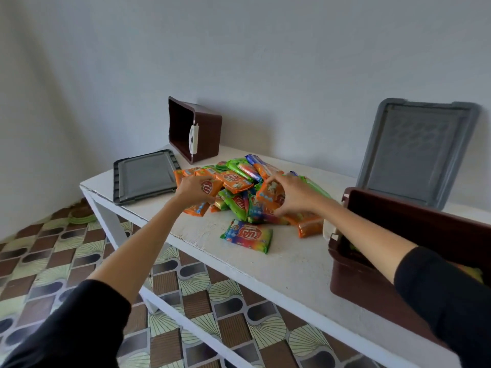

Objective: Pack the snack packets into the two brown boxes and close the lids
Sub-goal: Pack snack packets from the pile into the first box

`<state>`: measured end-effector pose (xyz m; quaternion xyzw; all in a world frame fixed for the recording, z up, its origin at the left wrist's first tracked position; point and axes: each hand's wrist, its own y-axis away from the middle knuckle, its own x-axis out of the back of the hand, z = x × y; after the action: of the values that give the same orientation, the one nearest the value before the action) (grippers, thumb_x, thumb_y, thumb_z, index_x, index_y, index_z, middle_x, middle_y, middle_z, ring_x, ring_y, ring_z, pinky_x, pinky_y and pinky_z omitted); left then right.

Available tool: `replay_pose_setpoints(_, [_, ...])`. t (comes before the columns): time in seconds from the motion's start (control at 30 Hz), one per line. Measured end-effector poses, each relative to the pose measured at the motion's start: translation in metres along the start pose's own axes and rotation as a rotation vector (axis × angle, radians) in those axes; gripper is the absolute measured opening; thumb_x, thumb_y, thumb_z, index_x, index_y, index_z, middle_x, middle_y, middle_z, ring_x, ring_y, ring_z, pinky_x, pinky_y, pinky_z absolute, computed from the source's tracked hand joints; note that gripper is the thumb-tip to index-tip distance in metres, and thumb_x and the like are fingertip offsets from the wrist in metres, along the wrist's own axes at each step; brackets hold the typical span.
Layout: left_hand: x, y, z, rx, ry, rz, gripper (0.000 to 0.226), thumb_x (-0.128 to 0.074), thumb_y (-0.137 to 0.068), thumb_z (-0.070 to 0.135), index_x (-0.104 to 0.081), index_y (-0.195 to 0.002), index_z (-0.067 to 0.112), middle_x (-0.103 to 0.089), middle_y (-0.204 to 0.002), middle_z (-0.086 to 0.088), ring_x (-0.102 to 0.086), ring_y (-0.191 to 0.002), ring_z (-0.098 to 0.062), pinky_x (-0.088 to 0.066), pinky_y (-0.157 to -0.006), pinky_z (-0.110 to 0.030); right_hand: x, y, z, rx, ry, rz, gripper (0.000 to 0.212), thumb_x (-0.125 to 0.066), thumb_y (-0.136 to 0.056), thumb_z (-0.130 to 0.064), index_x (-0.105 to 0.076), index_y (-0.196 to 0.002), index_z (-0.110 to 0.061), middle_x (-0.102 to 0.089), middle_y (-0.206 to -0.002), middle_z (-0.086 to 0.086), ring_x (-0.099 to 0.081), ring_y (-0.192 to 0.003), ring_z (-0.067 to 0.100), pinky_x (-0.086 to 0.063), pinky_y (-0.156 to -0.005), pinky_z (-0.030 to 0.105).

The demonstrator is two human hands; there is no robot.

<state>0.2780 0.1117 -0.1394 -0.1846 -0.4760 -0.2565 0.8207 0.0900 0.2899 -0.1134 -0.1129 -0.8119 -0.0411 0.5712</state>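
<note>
A person's left hand [196, 187] curls its fingers over an orange packet [212, 187] on the left flank of the pile of snack packets [237, 179]. The right hand [289, 193] grips a second orange packet [269, 193] on the pile's right side, fingers over the top and thumb beneath. Both arms reach in from the near edge of the white table [265, 266].

Packing looks barely begun. The near brown box [356, 277] stands open beside the right forearm and shows a few packets inside, though the arm hides most of its interior. The far brown box [207, 128] lies tipped on its side at the back of the table, mouth facing left, with nothing visible in it. Most packets sit unpacked in the heap, and one rainbow packet [248, 236] lies alone just in front of it. Neither lid is on. The flat grey lid [146, 175] rests at the table's left corner, and the leaning grey lid [417, 152] is propped against the wall [265, 62] behind the near box.

The run from pile to near box is short and unobstructed. Bare tabletop lies between the heap and the front edge, where the rainbow packet sits nearest the drop. The flat lid lies close to the left edge, and the near box hugs the front right edge. The far box would probably need righting, with open surface beside it to do so.
</note>
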Motion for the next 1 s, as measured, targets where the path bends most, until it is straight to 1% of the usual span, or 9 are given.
replay_pose_setpoints(0.1, [0.019, 0.007, 0.041, -0.146, -0.001, -0.018, 0.068, -0.077, -0.072, 0.023, -0.047, -0.134, 0.022, -0.057, -0.125, -0.010, -0.053, -0.109, -0.022, -0.043, -0.091, -0.030, 0.044, 0.013, 0.005, -0.063, -0.014, 0.162, 0.076, -0.080, -0.065, -0.024, -0.040, -0.129, -0.022, -0.047, -0.123, 0.013, -0.050, -0.108, 0.025, -0.038, -0.078, 0.025])
replay_pose_setpoints(0.2, [0.025, 0.016, 0.090, -0.307, 0.054, -0.051, 0.068, -0.077, -0.072, 0.019, -0.048, -0.133, 0.022, -0.057, -0.123, -0.009, -0.053, -0.101, -0.016, -0.042, -0.084, -0.022, 0.089, 0.040, 0.021, -0.151, -0.055, 0.233, 0.072, -0.079, -0.067, -0.021, -0.040, -0.129, -0.023, -0.049, -0.121, 0.005, -0.049, -0.103, 0.023, -0.036, -0.078, 0.025])
replay_pose_setpoints(0.3, [0.017, 0.024, 0.143, -0.454, 0.085, -0.100, 0.068, -0.078, -0.071, 0.020, -0.049, -0.132, 0.025, -0.057, -0.125, -0.005, -0.056, -0.106, -0.019, -0.045, -0.083, -0.023, 0.116, 0.076, 0.045, -0.243, -0.048, 0.196, 0.071, -0.079, -0.068, -0.020, -0.041, -0.127, -0.026, -0.051, -0.119, 0.005, -0.050, -0.100, 0.022, -0.041, -0.081, 0.029])
replay_pose_setpoints(0.4, [0.001, 0.034, 0.193, -0.600, 0.132, -0.187, 0.068, -0.079, -0.070, 0.022, -0.050, -0.131, 0.027, -0.057, -0.125, -0.007, -0.056, -0.097, -0.015, -0.050, -0.082, -0.026, 0.123, 0.115, 0.071, -0.321, 0.038, 0.163, 0.074, -0.080, -0.065, -0.021, -0.042, -0.128, -0.026, -0.050, -0.128, 0.008, -0.051, -0.111, 0.025, -0.043, -0.086, 0.031])
replay_pose_setpoints(0.57, [-0.038, 0.054, 0.261, -0.873, -0.068, -0.292, 0.069, -0.078, -0.066, 0.028, -0.051, -0.129, 0.031, -0.057, -0.115, -0.003, -0.050, -0.103, -0.016, -0.039, -0.089, -0.026, 0.118, 0.180, 0.108, -0.458, 0.086, 0.083, 0.077, -0.080, -0.064, -0.019, -0.042, -0.131, -0.026, -0.049, -0.130, 0.007, -0.049, -0.115, 0.023, -0.046, -0.087, 0.034])
replay_pose_setpoints(0.67, [-0.069, 0.066, 0.289, -0.967, -0.211, -0.405, 0.071, -0.076, -0.069, 0.021, -0.047, -0.132, 0.034, -0.051, -0.114, -0.005, -0.046, -0.107, -0.020, -0.040, -0.094, -0.032, 0.105, 0.208, 0.123, -0.497, 0.106, 0.057, 0.077, -0.080, -0.065, -0.019, -0.042, -0.132, -0.024, -0.050, -0.132, 0.006, -0.047, -0.118, 0.022, -0.041, -0.091, 0.030])
replay_pose_setpoints(0.77, [-0.104, 0.074, 0.305, -1.023, -0.316, -0.455, 0.074, -0.076, -0.070, 0.017, -0.044, -0.134, 0.036, -0.048, -0.123, -0.006, -0.045, -0.112, -0.021, -0.040, -0.096, -0.035, 0.089, 0.227, 0.138, -0.494, 0.138, 0.054, 0.076, -0.080, -0.066, -0.021, -0.043, -0.133, -0.022, -0.050, -0.131, 0.004, -0.047, -0.119, 0.021, -0.035, -0.087, 0.024])
replay_pose_setpoints(0.9, [-0.144, 0.071, 0.307, -1.027, -0.431, -0.496, 0.069, -0.073, -0.074, 0.015, -0.044, -0.134, 0.034, -0.045, -0.130, -0.006, -0.042, -0.120, -0.023, -0.040, -0.096, -0.035, 0.073, 0.237, 0.152, -0.535, 0.167, 0.035, 0.077, -0.079, -0.067, -0.022, -0.040, -0.134, -0.028, -0.044, -0.122, 0.005, -0.045, -0.115, 0.022, -0.038, -0.089, 0.026])
replay_pose_setpoints(1.0, [-0.159, 0.067, 0.302, -1.029, -0.439, -0.521, 0.074, -0.072, -0.075, 0.015, -0.038, -0.140, 0.027, -0.047, -0.133, -0.006, -0.044, -0.123, -0.023, -0.041, -0.101, -0.036, 0.060, 0.234, 0.156, -0.532, 0.193, 0.035, 0.080, -0.078, -0.068, -0.019, -0.037, -0.136, -0.030, -0.042, -0.126, 0.005, -0.046, -0.117, 0.023, -0.042, -0.092, 0.030])
